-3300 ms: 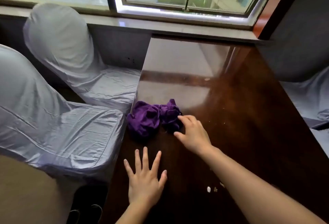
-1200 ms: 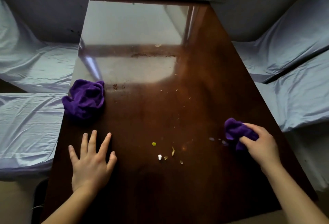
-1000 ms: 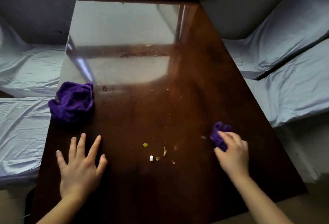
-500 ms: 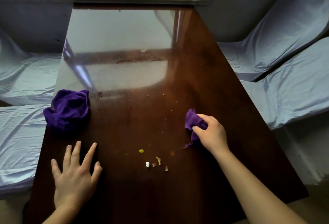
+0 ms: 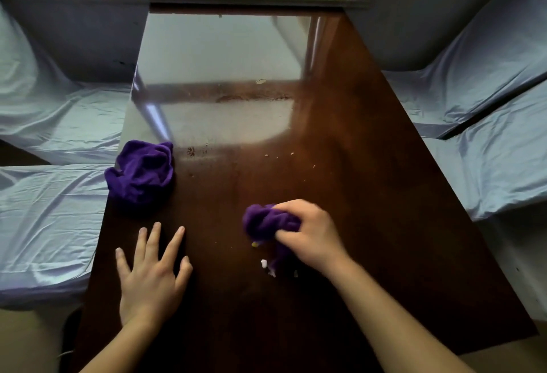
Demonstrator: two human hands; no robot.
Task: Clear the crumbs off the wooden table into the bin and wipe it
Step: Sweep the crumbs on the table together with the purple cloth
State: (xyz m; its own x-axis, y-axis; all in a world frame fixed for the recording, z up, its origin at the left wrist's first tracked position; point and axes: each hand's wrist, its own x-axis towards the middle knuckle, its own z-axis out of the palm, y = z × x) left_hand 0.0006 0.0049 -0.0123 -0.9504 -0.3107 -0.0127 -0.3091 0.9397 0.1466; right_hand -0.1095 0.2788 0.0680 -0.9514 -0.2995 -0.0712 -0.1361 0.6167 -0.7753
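Crumbs (image 5: 264, 263) — a small cluster, white and yellowish, lying on the dark wooden bench (image 5: 370, 195) directly below and just to the near side of the right hand's fingers (image 5: 288, 206). One yellow bit (image 5: 254, 244) is sitting at the lower edge of the purple cloth (image 5: 263, 223); the white bits are lying a little nearer the person, partly under a trailing corner of that cloth. Some may be hidden beneath it.

Right hand (image 5: 310, 233) — fingers are curling closed around the bunched purple cloth, pressing it onto the bench; the hand is blurred. It is the nearer hand to the cluster by a clear margin.

Left hand (image 5: 151, 281) — lying flat, fingers spread wide, holding nothing, palm down on the bench. The cluster is lying well to the right of these fingers.

Second purple cloth (image 5: 140, 172) — crumpled, unheld, sitting beyond the left fingers near the bench's left edge.

Finer specks (image 5: 291, 153) — scattered farther off, beyond the right fingers, toward the glossy far half of the bench.

Bin — not in view.

Judgement: the cluster is spreading roughly along a short line running toward the person from the cloth, so a sweep drawing the cloth toward the near edge would be gathering it; the far specks are remaining to be collected.
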